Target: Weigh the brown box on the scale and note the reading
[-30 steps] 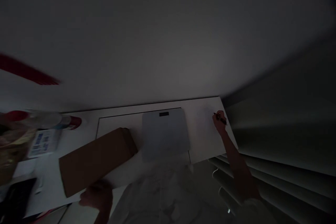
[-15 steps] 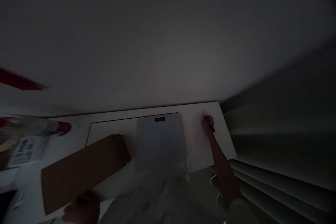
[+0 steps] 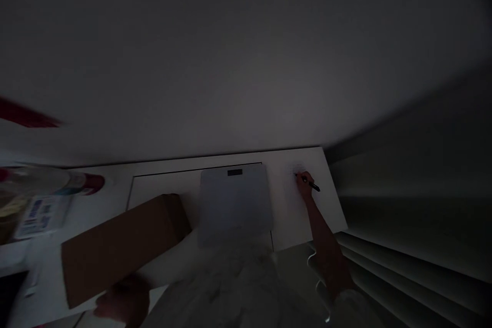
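Observation:
Between the fingers of my right hand (image 3: pixel 305 184) is a slim black pen (image 3: pixel 315 187). Its tip rests on or just above a pale sheet (image 3: pixel 295 205) that bears faint marks. My left hand (image 3: pixel 125 301) lies by the near edge of a brown cardboard box (image 3: pixel 123 246); it is dark there, and I cannot make out how its fingers are set or whether they touch the box. Between the box and my right hand lies a flat grey-white panel (image 3: pixel 235 205) with a small dark rectangle near its far edge.
All this lies on a white table (image 3: pixel 169 266) against a pale wall (image 3: pixel 246 61). A clear bottle (image 3: pixel 73 183) with a red cap end lies at the left, near a white printed package (image 3: pixel 40 215). Dark curtain folds (image 3: pixel 384 266) hang at the right. The light is dim.
My right hand has shifted slightly down, and the pen leans more toward the right. My left hand has moved a little to the right. The view has tilted slightly.

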The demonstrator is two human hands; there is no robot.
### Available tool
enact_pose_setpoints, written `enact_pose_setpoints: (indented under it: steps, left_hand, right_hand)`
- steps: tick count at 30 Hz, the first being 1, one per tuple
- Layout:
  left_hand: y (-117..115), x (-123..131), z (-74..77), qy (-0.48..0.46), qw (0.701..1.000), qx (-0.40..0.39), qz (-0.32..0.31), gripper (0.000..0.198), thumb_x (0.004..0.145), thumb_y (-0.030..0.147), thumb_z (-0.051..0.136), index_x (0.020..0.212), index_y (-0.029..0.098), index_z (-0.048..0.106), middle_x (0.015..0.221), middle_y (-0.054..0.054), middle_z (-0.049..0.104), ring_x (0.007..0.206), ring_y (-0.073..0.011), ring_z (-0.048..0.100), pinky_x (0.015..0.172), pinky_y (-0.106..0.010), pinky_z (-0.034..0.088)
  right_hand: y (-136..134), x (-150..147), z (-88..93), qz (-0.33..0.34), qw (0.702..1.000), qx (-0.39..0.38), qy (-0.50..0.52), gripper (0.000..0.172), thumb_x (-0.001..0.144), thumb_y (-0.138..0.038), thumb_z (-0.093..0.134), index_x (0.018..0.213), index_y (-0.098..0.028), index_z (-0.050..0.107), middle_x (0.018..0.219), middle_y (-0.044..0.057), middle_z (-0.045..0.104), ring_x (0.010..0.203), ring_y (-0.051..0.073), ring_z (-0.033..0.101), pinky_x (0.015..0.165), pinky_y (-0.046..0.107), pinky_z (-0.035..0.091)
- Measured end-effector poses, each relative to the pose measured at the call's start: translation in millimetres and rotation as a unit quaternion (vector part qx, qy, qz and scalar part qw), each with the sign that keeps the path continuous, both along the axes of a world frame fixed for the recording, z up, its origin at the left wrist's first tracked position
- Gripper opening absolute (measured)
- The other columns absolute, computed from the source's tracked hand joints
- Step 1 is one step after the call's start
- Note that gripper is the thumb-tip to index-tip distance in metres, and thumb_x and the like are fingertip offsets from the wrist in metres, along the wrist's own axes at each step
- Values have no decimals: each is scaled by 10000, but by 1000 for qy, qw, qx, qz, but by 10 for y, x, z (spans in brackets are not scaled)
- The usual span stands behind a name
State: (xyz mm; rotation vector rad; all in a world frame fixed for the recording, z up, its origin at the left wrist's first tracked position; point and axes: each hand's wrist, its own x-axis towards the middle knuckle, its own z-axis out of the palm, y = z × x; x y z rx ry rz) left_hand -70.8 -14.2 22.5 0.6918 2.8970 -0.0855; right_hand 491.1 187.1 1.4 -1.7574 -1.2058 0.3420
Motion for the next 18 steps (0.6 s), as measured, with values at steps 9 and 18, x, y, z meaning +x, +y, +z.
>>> enact_pose_setpoints:
  steps: [9, 18]
  left_hand:
    - [43, 25, 38, -23, 999, -26, 10, 615, 759, 330, 190, 997, -22, 634, 885, -320, 605, 956, -445, 511, 700, -451, 282]
    - [-43, -9, -41, -26, 997, 73, 4, 466, 713, 375, 306, 965, 125, 607, 825, -232, 579, 966, -499, 473, 690, -451, 233]
  right_hand:
    - [-9, -31, 59, 28, 1000, -9, 10, 379, 855, -474, 518, 594, -226, 401, 524, -46, 437, 530, 119, 416, 538, 250, 361]
    - [7, -13, 14, 35, 999, -6, -5, 366, 841, -462, 518, 594, -223, 391, 553, -53, 410, 557, 114, 396, 563, 254, 347]
